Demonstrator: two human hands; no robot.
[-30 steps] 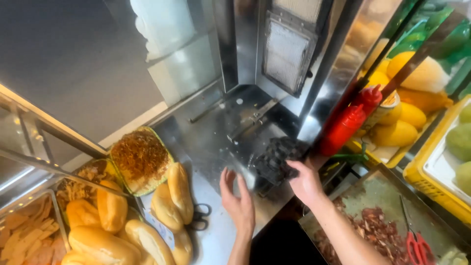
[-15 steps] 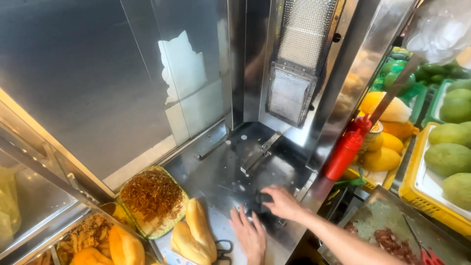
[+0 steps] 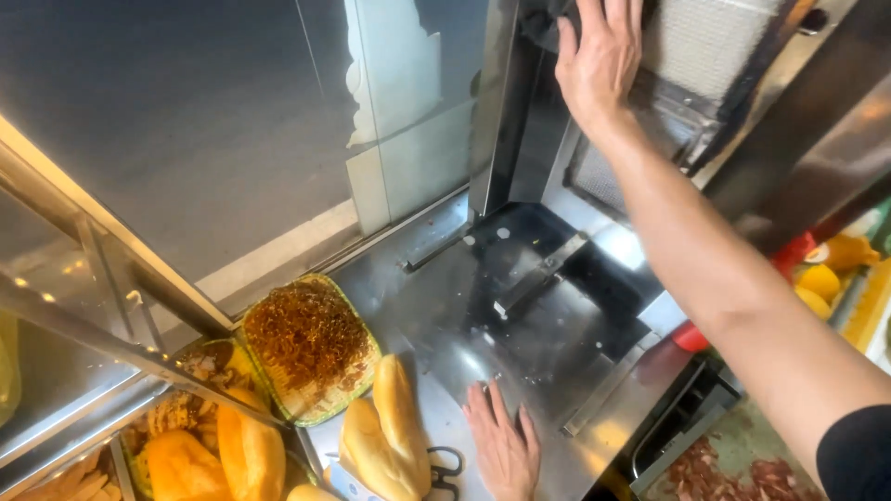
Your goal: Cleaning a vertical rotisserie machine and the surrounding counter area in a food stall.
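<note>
Head view: the right hand point(image 3: 599, 56) is raised to the top of the frame, right of centre, fingers spread and open, its palm pressed against a dark cloth point(image 3: 548, 19) at the upper edge of the grill point(image 3: 705, 42). Only a small part of the cloth shows beside and above the fingers, so whether the hand grips it or merely pushes on it cannot be told. The forearm runs down from there to the lower right corner.

The left hand point(image 3: 504, 447) lies at the bottom centre, open and flat, palm down on the steel tabletop point(image 3: 445, 315), holding nothing. Just left of it, near the wrist, lie black-handled scissors point(image 3: 447, 464), close to the hand; contact cannot be told.

Left of the scissors are two bread rolls point(image 3: 385, 431) side by side, and further rolls fill the lower left corner. Above them, left of centre, sits a basket point(image 3: 311, 348) heaped with brown shredded filling. A metal bar point(image 3: 538, 276) lies tilted on the dark base plate in the middle of the frame. Glass panes take up the upper left. At the right edge, partly hidden behind the arm, are a red bottle point(image 3: 691, 336) and yellow fruit point(image 3: 821, 283).
</note>
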